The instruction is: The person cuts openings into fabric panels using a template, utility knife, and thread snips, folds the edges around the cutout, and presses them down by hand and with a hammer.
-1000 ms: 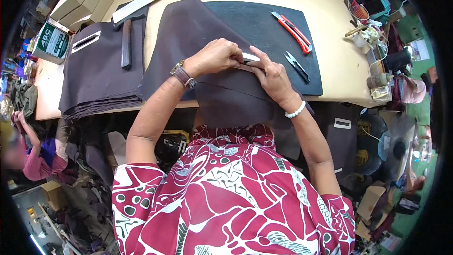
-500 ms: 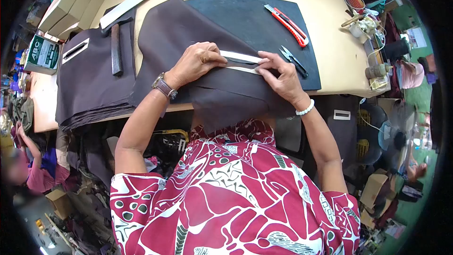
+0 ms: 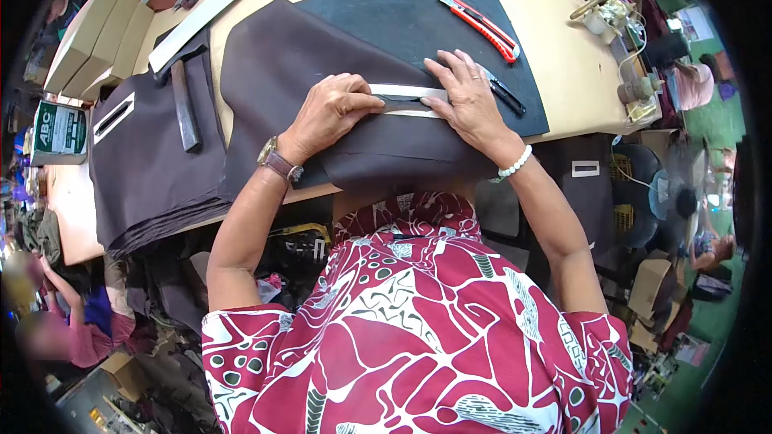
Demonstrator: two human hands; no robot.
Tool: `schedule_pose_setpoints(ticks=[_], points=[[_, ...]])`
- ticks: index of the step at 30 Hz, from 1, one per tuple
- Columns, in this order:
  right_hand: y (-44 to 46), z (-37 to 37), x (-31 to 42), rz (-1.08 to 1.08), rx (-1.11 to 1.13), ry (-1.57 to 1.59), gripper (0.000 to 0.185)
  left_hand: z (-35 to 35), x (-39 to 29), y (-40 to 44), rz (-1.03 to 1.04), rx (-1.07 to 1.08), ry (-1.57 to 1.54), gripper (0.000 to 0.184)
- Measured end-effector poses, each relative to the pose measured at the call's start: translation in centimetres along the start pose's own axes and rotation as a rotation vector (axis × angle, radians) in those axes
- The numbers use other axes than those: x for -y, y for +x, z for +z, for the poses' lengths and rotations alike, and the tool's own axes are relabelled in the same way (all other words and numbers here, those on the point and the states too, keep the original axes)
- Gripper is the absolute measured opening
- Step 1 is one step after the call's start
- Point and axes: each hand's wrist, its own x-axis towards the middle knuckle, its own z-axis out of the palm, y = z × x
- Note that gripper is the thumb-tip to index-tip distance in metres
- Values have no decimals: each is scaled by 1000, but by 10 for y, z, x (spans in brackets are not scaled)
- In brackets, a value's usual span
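A dark brown sheet of fabric or leather (image 3: 277, 64) lies over a black cutting mat (image 3: 474, 12), its near part folded over. Across it runs a slit edged by a white strip (image 3: 406, 91), with a second pale strip (image 3: 414, 112) along the lower side. My left hand (image 3: 334, 112) is closed, pinching the sheet's edge at the left end of the slit. At the right end lies my right hand (image 3: 474, 104), fingers stretched out and apart, thumb tip on the strips. Partly behind it are small thread snips (image 3: 507, 95). Beyond is a red utility knife (image 3: 482, 28).
At left, a hammer (image 3: 185, 104) rests on a stack of brown panels (image 3: 153, 169), the top one bearing a white-framed slot (image 3: 114, 117). Cardboard boxes (image 3: 92, 36), a green-white ABC box (image 3: 60, 133) and a long pale ruler-like strip (image 3: 201, 20) stand or lie around. Another person (image 3: 76, 313) sits lower left.
My right hand has gone from a pinch to spread fingers lying on the sheet. The sheet's near flap is folded up more neatly. My left hand keeps its pinch; the view has shifted slightly.
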Motion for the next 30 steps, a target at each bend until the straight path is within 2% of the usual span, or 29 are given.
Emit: schedule_pose_setpoints(ticks=[3, 9, 13, 22, 24, 30], points=[[4, 9, 8, 35, 55, -31, 58, 1, 0, 2, -22, 7, -28, 12], [-2, 8, 5, 93, 25, -29, 61, 1, -12, 4, -123, 23, 27, 12], [-14, 5, -4, 141, 24, -42, 63, -3, -11, 3, -110, 48, 49, 13], [15, 22, 31, 28, 24, -57, 63, -10, -9, 8, -123, 116, 1, 10], [15, 19, 30, 62, 43, -75, 66, -14, -8, 9, -108, 150, 25, 10], [-7, 3, 8, 162, 58, -107, 68, -31, -11, 2, -233, 196, 6, 13]])
